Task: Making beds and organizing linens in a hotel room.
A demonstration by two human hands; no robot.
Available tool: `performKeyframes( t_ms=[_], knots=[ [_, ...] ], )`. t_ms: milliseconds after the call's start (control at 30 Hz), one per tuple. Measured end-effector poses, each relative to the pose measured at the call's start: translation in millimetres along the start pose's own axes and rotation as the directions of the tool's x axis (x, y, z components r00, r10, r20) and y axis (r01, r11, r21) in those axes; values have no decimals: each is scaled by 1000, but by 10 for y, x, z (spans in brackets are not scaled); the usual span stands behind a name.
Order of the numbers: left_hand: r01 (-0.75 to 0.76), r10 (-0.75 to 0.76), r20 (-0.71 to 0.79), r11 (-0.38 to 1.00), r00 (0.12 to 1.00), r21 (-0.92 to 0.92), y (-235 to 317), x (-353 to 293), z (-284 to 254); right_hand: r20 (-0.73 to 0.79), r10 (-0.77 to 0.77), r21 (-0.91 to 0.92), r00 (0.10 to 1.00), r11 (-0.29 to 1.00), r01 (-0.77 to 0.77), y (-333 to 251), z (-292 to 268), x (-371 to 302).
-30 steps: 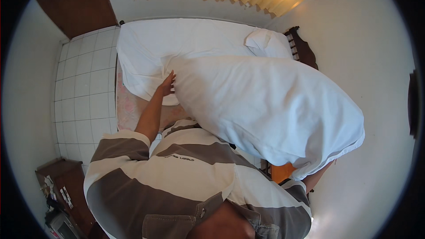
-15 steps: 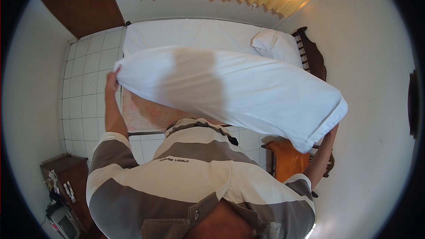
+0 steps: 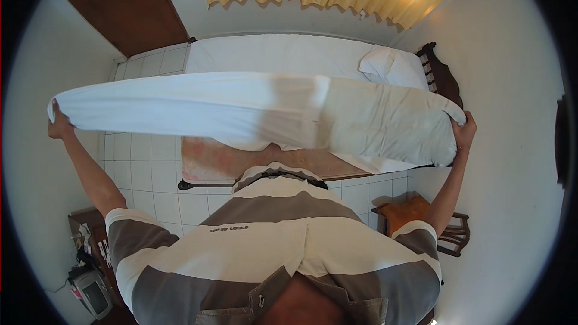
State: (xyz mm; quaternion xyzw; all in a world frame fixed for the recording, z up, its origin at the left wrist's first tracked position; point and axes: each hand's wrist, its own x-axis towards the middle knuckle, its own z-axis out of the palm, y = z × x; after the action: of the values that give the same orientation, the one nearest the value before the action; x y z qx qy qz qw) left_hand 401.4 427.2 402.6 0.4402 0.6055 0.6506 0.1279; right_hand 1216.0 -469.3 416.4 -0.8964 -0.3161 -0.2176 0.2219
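Reaching wide, we hold the white cloth [image 3: 192, 102] in a long band above the near half of the bed [image 3: 205, 186]. Our left hand [image 3: 60, 126] is no longer spread open beside the bulging fabric; its fingers are now clamped on the left end, out past the foot of the bed. Our right hand [image 3: 465, 132], no longer hidden behind the cloth, shows near the headboard [image 3: 444, 78], its fingers clamped on the other end.

The billow has gone too. The left stretch is drawn nearly flat, with creases running lengthwise, while the right stretch looks creamier and more rumpled; we cannot tell whether that is a fold or a second layer. We take this to mean that both ends are under control and most of the slack is out, at least on the left.

Below, the pink-patterned mattress [image 3: 208, 159] lies bare along part of its near side, and a white sheet [image 3: 271, 51] covers the far side, with a pillow [image 3: 394, 67] at the headboard end.
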Motion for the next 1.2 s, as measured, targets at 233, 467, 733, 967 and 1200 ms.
performKeyframes(
  t_ms=[233,467,733,967,1200],
  knots=[
    [-124,164,-169,967,972,224,1298,151,94,-143,-186,67,972,978,197,-708,646,526],
    [-647,598,328,760,731,57,2463,-730,38,-604,230,304,763,952,-47,-978,1286,217],
    [-575,669,731,652,130,-494,3107,-2564,-69,-90,787,380,610,593,-710,-626,2730,-2117],
    [-496,766,613,461,-196,-736,3208,-3648,-62,844,395,-282,364,903,-325,160,3768,-3939],
    [-353,682,675,581,-281,-734,2669,-4786,22,518,-82,756,851,510,-411,-2240,3346,-2042]
  ],
)
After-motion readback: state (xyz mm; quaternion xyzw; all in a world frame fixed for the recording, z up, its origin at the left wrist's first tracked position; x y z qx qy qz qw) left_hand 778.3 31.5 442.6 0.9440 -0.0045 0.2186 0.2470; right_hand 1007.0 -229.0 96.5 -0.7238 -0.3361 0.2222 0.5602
